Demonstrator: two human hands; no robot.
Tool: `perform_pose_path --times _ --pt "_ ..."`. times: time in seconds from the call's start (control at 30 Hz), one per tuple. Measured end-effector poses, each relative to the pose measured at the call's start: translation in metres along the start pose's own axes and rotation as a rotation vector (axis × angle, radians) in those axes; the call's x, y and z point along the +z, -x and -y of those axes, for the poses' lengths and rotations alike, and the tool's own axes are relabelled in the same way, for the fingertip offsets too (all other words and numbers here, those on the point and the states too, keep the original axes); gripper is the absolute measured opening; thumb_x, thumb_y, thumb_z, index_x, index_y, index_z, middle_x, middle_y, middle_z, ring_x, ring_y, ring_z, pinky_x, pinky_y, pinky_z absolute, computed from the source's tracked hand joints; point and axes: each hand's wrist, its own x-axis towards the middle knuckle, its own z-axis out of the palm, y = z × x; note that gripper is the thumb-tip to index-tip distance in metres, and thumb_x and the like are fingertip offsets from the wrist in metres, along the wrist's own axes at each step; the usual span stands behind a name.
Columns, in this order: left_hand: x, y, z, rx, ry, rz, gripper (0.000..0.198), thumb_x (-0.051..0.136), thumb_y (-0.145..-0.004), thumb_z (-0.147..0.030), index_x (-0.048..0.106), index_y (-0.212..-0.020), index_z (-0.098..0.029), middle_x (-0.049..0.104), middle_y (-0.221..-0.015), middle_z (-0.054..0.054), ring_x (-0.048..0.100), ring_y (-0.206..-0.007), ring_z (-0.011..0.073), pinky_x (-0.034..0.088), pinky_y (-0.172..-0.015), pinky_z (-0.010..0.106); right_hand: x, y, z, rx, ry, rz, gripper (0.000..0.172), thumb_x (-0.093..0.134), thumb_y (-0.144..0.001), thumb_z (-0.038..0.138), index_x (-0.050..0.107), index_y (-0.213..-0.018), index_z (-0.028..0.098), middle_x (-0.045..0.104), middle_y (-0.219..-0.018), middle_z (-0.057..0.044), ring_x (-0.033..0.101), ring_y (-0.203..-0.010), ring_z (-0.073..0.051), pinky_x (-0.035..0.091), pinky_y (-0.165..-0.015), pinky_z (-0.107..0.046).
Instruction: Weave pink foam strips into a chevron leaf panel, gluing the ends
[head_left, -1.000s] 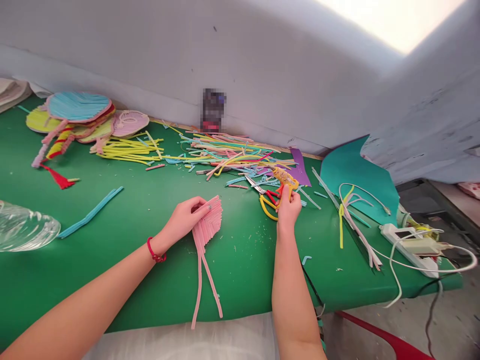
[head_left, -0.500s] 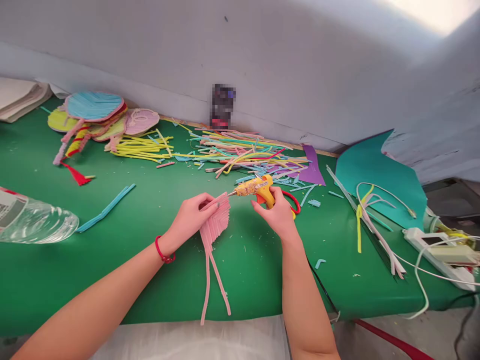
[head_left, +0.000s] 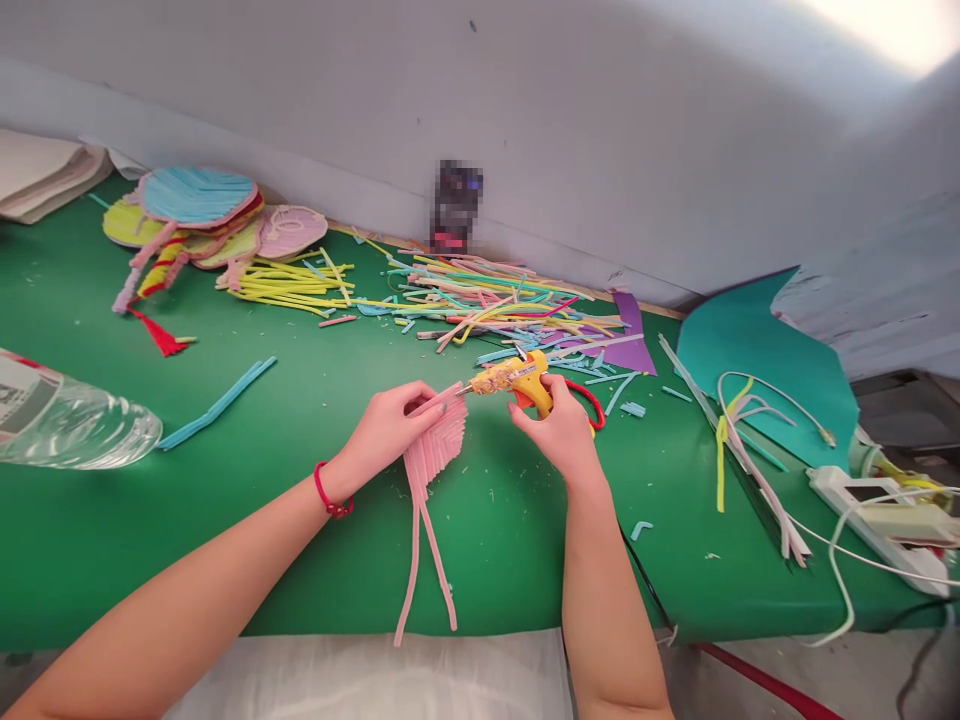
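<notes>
In my left hand [head_left: 397,425] is a pink pipe-cleaner panel [head_left: 439,445], made of slanted rows, pinched along its upper edge. Two long pink strands trail down from it towards the table's front edge. My right hand [head_left: 561,428] grips a yellow hot glue gun [head_left: 517,378] by its handle, pointing left. Its metal nozzle is at the panel's upper right edge, close to my left fingertips; whether it touches I cannot tell. Red-handled scissors [head_left: 592,400] lie partly hidden behind my right hand.
Loose coloured pipe cleaners [head_left: 487,300] spread along the wall. Finished fans [head_left: 199,195] are stacked back left, above a water bottle [head_left: 82,420] and blue strips [head_left: 221,400]. On the right are a teal sheet [head_left: 772,360], a white power strip [head_left: 877,520] and cables.
The camera view has shifted slightly. Both hands keep their holds, and the nozzle stays by the panel's upper edge with little visible movement.
</notes>
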Motion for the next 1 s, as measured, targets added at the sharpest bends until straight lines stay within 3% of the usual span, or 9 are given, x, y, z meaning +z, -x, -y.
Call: perform_pose_path --times 0.27,1.0 --pt "0.0013 -0.0005 0.0022 0.017 -0.027 0.005 0.027 0.051 -0.082 -0.043 0.063 -0.081 -0.020 0.065 -0.078 0.000 0.055 -0.069 0.0157 0.038 -0.059 0.024 0.0013 0.0009 -0.0038 -0.064 -0.024 -0.017 0.045 0.063 -0.071 0.048 0.055 -0.107 0.022 0.068 -0.095 -0.007 0.062 -0.079 -0.024 0.045 -0.067 -0.033" --pt "0.0006 -0.0020 0.0036 0.018 -0.060 0.016 0.027 0.049 -0.081 -0.043 0.062 -0.082 -0.020 0.065 -0.079 0.000 0.055 -0.072 0.0164 0.038 -0.061 0.025 -0.0027 0.0004 -0.0018 -0.056 -0.062 -0.018 0.040 0.063 -0.071 0.043 0.056 -0.104 0.021 0.067 -0.091 -0.007 0.060 -0.074 -0.022 0.046 -0.066 -0.032"
